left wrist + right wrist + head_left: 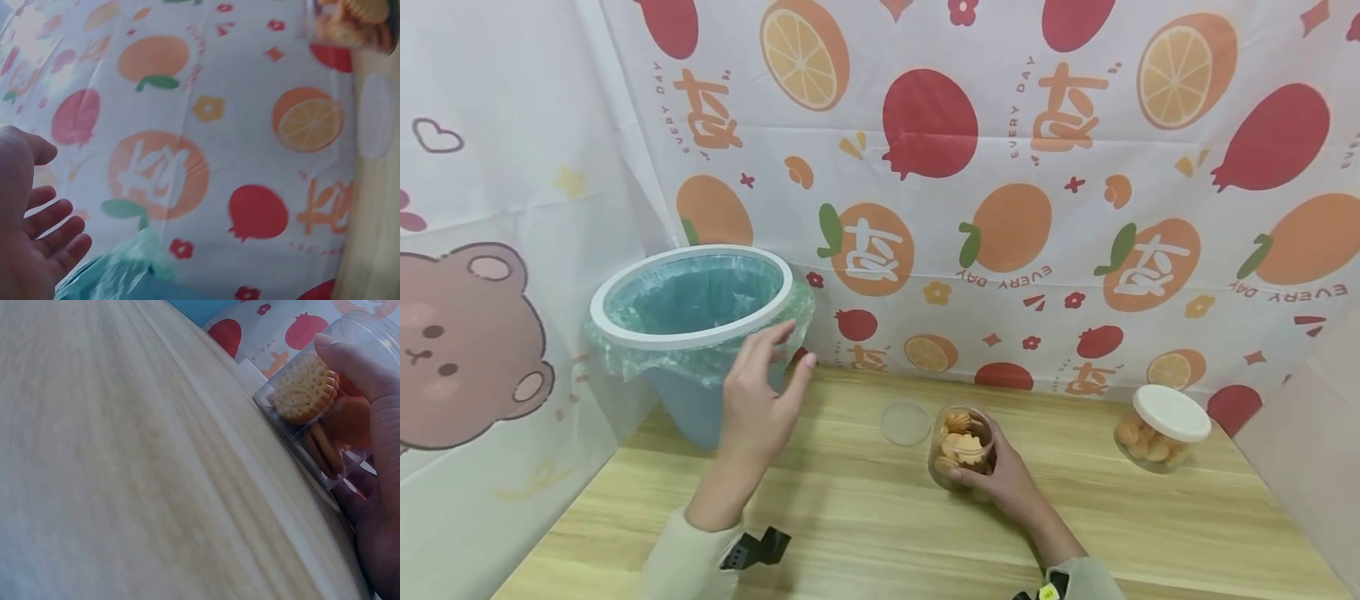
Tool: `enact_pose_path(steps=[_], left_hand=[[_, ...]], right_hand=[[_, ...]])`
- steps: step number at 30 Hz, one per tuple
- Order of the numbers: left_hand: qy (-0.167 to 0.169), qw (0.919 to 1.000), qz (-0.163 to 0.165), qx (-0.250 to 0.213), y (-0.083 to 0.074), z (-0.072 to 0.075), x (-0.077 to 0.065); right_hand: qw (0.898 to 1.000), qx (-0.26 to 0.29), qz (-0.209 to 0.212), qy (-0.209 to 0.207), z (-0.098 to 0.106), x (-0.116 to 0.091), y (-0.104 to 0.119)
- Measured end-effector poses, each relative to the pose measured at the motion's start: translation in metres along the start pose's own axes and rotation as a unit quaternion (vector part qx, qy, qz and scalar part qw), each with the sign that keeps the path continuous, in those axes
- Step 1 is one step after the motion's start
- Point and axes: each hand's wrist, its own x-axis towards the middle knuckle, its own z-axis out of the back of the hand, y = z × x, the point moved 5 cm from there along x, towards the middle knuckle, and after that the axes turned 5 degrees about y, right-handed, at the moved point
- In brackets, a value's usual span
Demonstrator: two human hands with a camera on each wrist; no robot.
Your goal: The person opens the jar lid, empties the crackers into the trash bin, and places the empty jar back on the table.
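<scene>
My right hand [1000,475] grips a clear plastic jar [946,477] at its right side, thumb across the front. The jar has no lid on and stands on the wooden table. Inside it are several cookies [961,446]; the right wrist view shows a round, scalloped sandwich cookie [305,394] against the wall, near my thumb. My left hand [763,400] is raised in front of the bin [692,400], its fingers apart and holding nothing. In the left wrist view its fingers [59,240] are loosely bent above the bin's green liner [119,272]. A round clear lid [905,422] lies left of the jar.
At the table's right stands another clear jar [1150,446] of cookies, capped with a white lid [1172,412]. The blue bin, with a white rim ring [597,312], stands at the left rear. A fruit-print cloth [940,225] hangs behind the table [865,533].
</scene>
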Motion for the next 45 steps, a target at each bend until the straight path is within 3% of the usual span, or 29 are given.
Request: enact_pose_path(steps=[4, 8, 12, 17, 21, 28, 33, 45], left_hand=[[-0.071, 0.9972, -0.021, -0.007, 0.003, 0.021, 0.006], [-0.136, 0.9907, -0.011, 0.001, 0.009, 0.041, 0.011], [-0.188, 0.9817, 0.021, 0.024, 0.020, 0.059, 0.015], [-0.223, 0.9703, 0.086, 0.033, 0.038, 0.076, 0.018], [-0.226, 0.9636, 0.137, 0.040, 0.051, 0.086, 0.017], [-0.195, 0.9562, 0.213, 0.048, 0.072, 0.091, 0.014], [-0.177, 0.9549, 0.235, 0.040, 0.083, 0.089, 0.014], [-0.169, 0.9529, 0.252, 0.003, 0.095, 0.089, 0.013]], right_hand=[[1.000, -0.009, 0.009, 0.003, -0.002, 0.000, 0.000], [1.000, -0.004, 0.012, 0.001, -0.002, 0.000, -0.002], [1.000, -0.005, 0.010, 0.000, -0.001, 0.000, -0.004], [1.000, -0.010, 0.009, -0.001, 0.001, 0.000, -0.004], [1.000, 0.001, 0.020, 0.003, 0.001, 0.000, -0.002], [0.999, 0.004, 0.032, 0.007, -0.001, -0.002, -0.001], [1.000, 0.001, 0.030, 0.004, 0.000, -0.001, -0.002], [1.000, -0.003, 0.017, 0.005, 0.000, -0.001, -0.002]])
